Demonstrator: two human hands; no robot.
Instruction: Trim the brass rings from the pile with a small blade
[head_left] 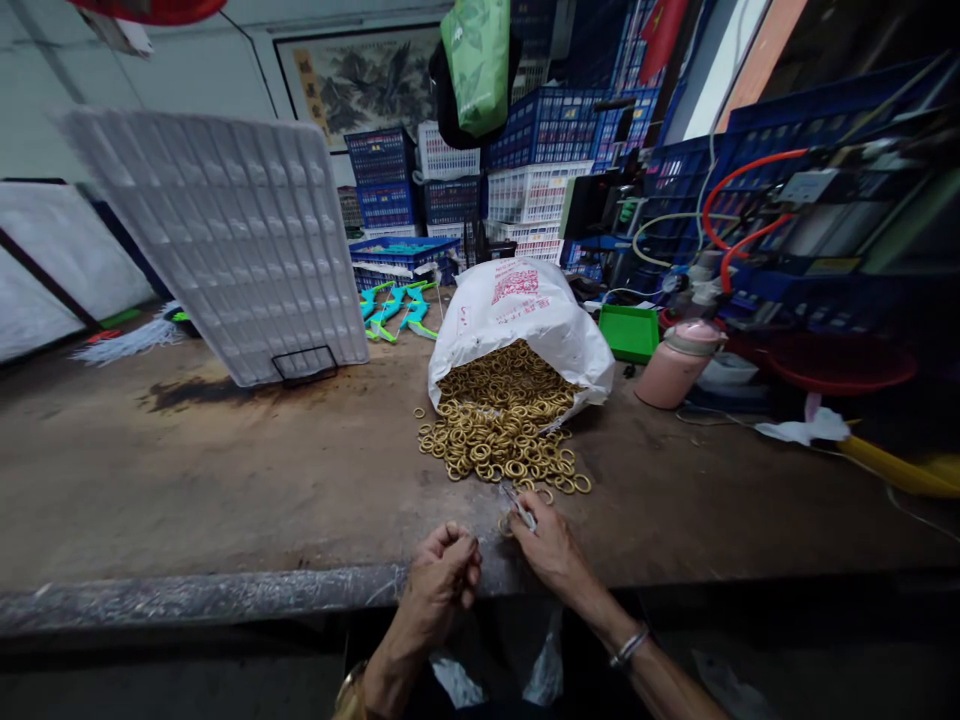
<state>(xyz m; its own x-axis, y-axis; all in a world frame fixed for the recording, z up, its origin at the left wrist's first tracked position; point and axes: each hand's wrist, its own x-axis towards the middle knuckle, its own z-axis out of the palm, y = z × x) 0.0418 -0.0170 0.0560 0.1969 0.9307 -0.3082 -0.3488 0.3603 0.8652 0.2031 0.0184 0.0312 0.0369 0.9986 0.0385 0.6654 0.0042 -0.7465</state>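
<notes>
My right hand [546,545] is closed around a small silver pointed tool [522,507]; whether it is a blade or a pair of snips I cannot tell. A gold-coloured ring [505,524] is at its fingertips, in front of the loose pile. My left hand [446,565] is closed with curled fingers above the table's front edge, and what it pinches, if anything, is hidden. Beyond both hands, many gold-coloured rings [495,440] spill from the mouth of a white sack [517,300] lying on its side on the table.
A ridged white panel [240,240] stands upright on a black wire holder [304,365] at left. Turquoise-and-green plastic bow-shaped pieces [397,308] lie behind. At right are a green tray [628,333], a pink bottle [679,365] and red-hosed equipment [817,200]. Crates [536,190] are stacked behind.
</notes>
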